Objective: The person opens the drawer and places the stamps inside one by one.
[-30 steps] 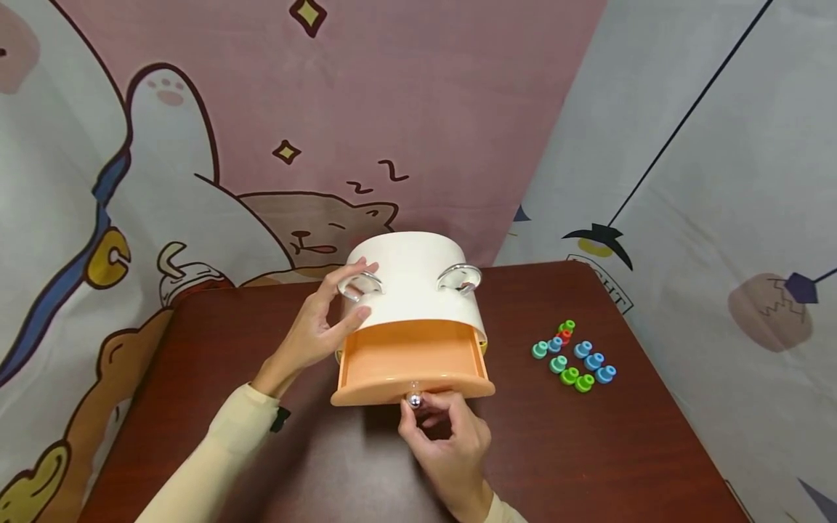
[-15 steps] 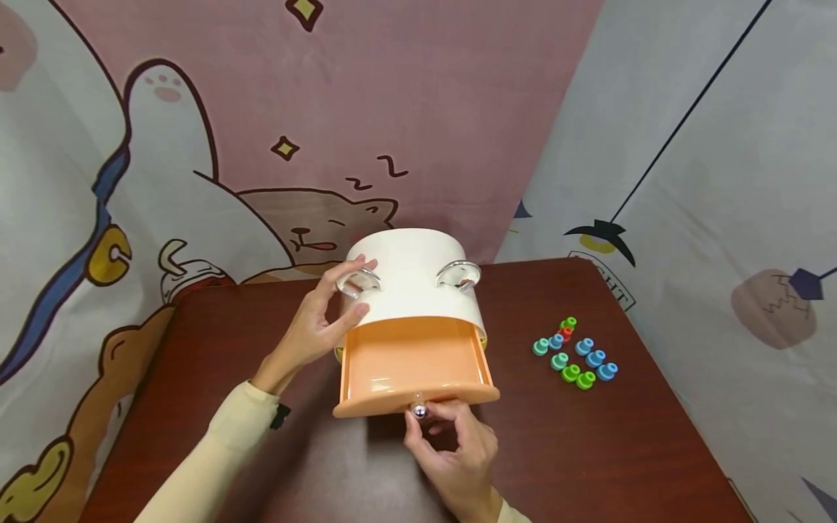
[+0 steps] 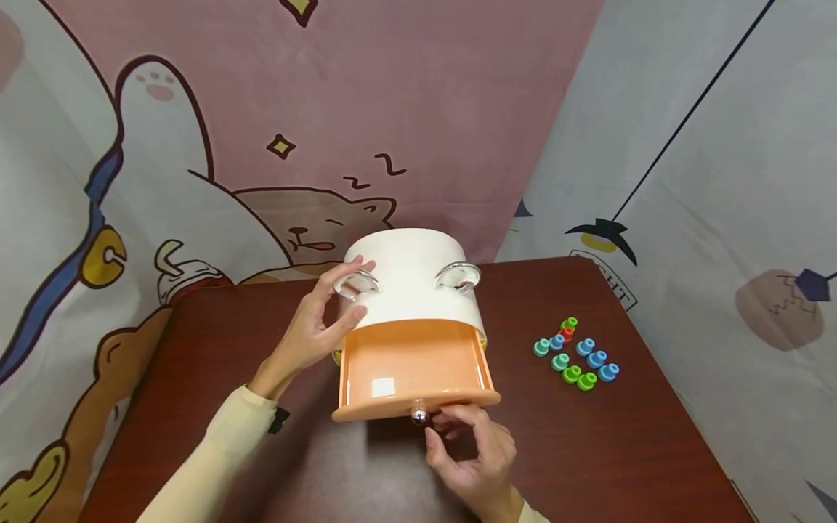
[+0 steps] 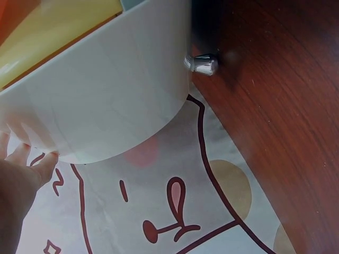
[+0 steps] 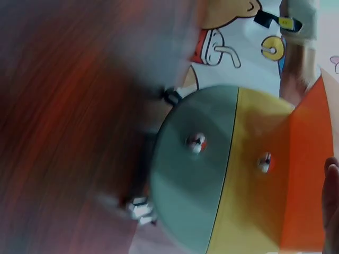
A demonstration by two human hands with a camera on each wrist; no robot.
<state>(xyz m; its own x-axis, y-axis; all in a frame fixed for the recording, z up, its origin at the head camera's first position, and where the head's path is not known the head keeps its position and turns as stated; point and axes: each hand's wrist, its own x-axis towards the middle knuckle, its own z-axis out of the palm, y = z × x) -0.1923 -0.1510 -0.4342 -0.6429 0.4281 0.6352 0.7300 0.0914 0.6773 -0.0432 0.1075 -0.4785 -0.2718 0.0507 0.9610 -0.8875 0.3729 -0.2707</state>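
Observation:
A white rounded mini drawer cabinet (image 3: 408, 272) with two silver ear-shaped loops (image 3: 459, 276) stands on the table. Its orange top drawer (image 3: 405, 363) is pulled out and shows a bare floor; a silver knob (image 3: 420, 416) sits on its front. My left hand (image 3: 304, 338) steadies the cabinet's left side, thumb and fingers spread around one loop; in the left wrist view its fingertips (image 4: 50, 157) touch the white shell. Just right of the knob is my right hand (image 3: 480, 457), thumb and fingers parted, holding nothing. The yellow drawer (image 5: 254, 180) and green drawer (image 5: 190, 174) below are closed.
Several small knobbed plastic pieces in blue, teal, red and green (image 3: 572, 374) lie on the dark wooden table (image 3: 588, 457), right of the cabinet. A cartoon-printed cloth (image 3: 425, 109) hangs close behind the cabinet. Silver feet (image 4: 205, 64) support the cabinet.
The orange drawer slid further out toward me. My right hand then let go of its knob and moved slightly right. My left hand stayed on the cabinet.

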